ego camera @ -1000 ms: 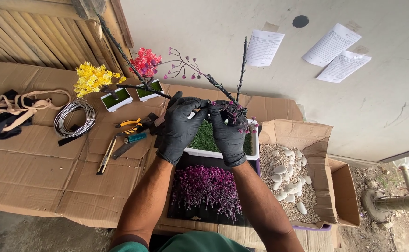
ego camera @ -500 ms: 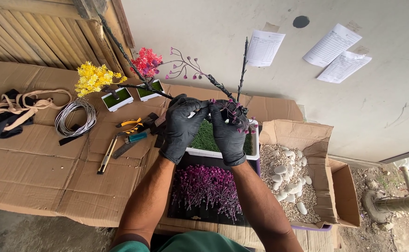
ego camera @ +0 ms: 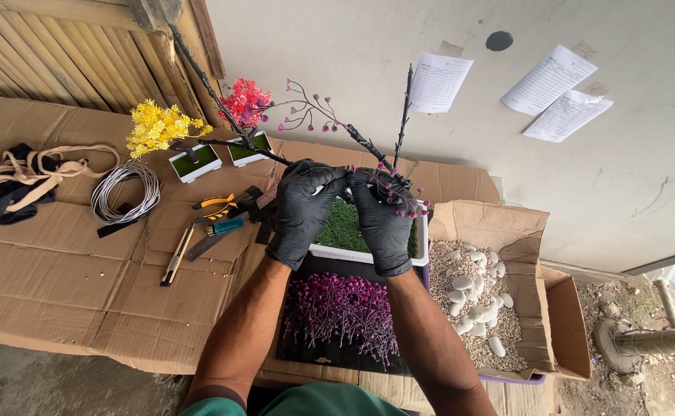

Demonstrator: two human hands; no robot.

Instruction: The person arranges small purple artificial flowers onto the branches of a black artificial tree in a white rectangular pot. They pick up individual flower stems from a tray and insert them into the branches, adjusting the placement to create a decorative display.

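Observation:
Both hands wear black gloves and meet over a white tray of green artificial grass [ego camera: 343, 228]. My left hand [ego camera: 304, 206] and my right hand [ego camera: 384, 212] pinch a dark, wire-wrapped artificial branch [ego camera: 368, 146] that forks upward, with small pink buds [ego camera: 307, 115] on thin twigs. A second black stem [ego camera: 404, 115] rises straight up from between the fingers. Below my wrists lies a black tray of purple sprigs [ego camera: 341, 312].
Flattened cardboard [ego camera: 60, 262] covers the floor. On it lie a wire coil [ego camera: 125, 192], yellow-handled pliers [ego camera: 216, 204], a utility knife [ego camera: 177, 262], yellow flowers [ego camera: 156, 127], red flowers [ego camera: 243, 100] and two small grass pots [ego camera: 195, 162]. A box of white pebbles [ego camera: 476, 308] stands at right.

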